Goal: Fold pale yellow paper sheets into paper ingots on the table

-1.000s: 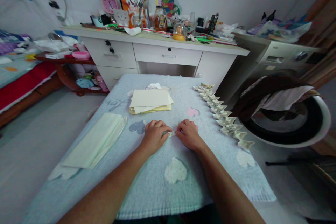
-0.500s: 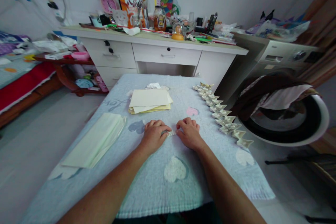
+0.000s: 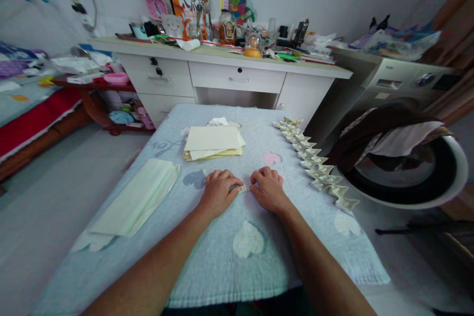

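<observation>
Between my hands, on the cloth-covered table point(image 3: 274, 271), lies a small folded piece of paper point(image 3: 244, 188), mostly covered by fingers. My left hand point(image 3: 221, 191) is closed with thumb and fingers pressed on the paper's left end. At its right end, my right hand point(image 3: 267, 188) is closed too, fingertips pinching down on the edge. A stack of cream paper sheets point(image 3: 213, 139) lies beyond my hands. Off to the left rest long folded pale-green sheets point(image 3: 137, 197). Along the table's right side stands a row of folded paper pieces with pointed tips point(image 3: 313, 163), nested into one another.
A crumpled white tissue point(image 3: 217, 121) sits behind the stack. Past the table's far edge is a white desk point(image 3: 237, 76) crowded with jars, a bag and a pink clock. At right stands a washing machine point(image 3: 407, 79) with its door open and clothes hanging out.
The view has shifted slightly, so everything sits a little further right. Both hands keep nearly the same pose on the small folded paper.
</observation>
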### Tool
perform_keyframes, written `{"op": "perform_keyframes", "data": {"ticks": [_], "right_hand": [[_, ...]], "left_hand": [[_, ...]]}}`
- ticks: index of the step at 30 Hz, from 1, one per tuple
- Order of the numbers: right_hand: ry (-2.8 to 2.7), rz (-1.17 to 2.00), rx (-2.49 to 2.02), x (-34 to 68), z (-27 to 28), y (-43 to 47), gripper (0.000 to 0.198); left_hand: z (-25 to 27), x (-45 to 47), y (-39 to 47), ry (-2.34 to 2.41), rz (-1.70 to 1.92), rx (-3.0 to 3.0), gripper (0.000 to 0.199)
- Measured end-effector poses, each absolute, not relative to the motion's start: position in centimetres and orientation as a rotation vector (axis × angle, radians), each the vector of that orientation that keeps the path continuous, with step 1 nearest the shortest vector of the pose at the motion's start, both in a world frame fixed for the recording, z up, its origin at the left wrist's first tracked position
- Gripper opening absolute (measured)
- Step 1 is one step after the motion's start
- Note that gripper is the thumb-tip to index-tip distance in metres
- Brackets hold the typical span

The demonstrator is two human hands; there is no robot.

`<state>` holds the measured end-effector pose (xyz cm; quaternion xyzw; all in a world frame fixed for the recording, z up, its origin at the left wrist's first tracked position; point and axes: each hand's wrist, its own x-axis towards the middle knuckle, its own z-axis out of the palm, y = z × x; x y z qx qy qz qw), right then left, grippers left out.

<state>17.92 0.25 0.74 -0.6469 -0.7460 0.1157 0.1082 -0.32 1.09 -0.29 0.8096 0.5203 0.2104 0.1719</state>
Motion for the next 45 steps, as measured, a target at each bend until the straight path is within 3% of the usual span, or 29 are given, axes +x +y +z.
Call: {"op": "perform_keyframes", "data": {"ticks": [8, 15, 24, 28, 31, 45], "right_hand": [[-2.245, 0.276, -1.765, 17.3, 0.8, -0.1, 0.017], [-2.244, 0.370, -1.662, 17.2, 0.4, 0.0, 0.018], [-2.233, 0.465, -1.530, 17.4, 0.5, -0.1, 0.006], [-2.195, 0.533, -1.420, 17.5, 0.7, -0.2, 0.014], [-2.222, 0.550, -1.378, 17.6, 0.6, 0.0, 0.006], [-2.122, 0.767, -1.158, 17.5, 0.6, 0.2, 0.018]], "left_hand": [[-0.4, 0.0, 1.0, 1.476, 0.637, 2.308, 0.011], [-1.2, -0.2, 1.1, 1.497, 0.717, 2.351, 0.026], [-0.3, -0.2, 0.8, 1.371, 0.717, 2.299, 0.006], [0.0, -0.4, 0.9, 1.301, 0.784, 2.196, 0.009], [0.0, -0.6, 0.9, 1.283, 0.839, 2.099, 0.010], [0.6, -0.7, 0.7, 1.182, 0.888, 1.926, 0.014]]}}
